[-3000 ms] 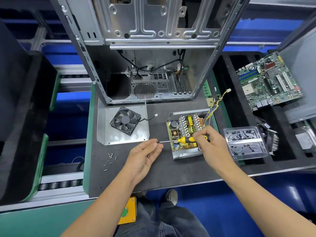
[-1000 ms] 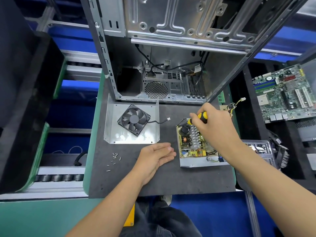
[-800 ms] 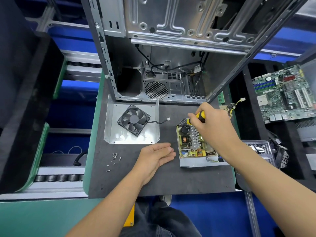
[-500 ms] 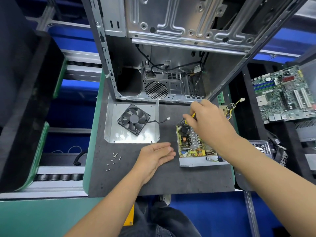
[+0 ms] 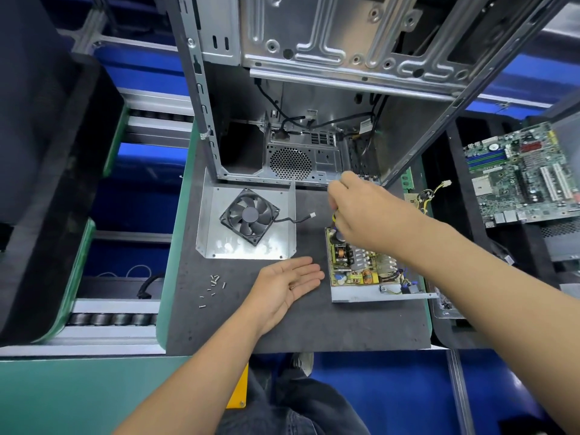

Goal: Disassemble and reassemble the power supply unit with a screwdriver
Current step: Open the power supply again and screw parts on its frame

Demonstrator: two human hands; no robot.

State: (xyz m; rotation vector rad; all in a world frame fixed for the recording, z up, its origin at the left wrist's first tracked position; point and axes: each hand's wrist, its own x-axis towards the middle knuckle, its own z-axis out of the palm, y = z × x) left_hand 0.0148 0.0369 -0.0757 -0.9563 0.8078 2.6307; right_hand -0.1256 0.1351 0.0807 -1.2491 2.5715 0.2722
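Screwdriver [image 5: 334, 218] now upright over power supply [image 5: 361, 268].

My right hand [image 5: 361, 211] has left the near part of the power supply board [image 5: 361, 265] for its far left corner, fingers curled over the screwdriver [image 5: 334, 218] so only a sliver of yellow handle shows. My left hand [image 5: 287, 285] has turned palm-up beside the board's left edge.

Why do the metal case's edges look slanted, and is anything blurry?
Head view: the wide-angle lens splays the computer case outward; overhead light glints on its panels; the right hand over the power supply board is slightly motion-blurred, while the open left hand is sharp.
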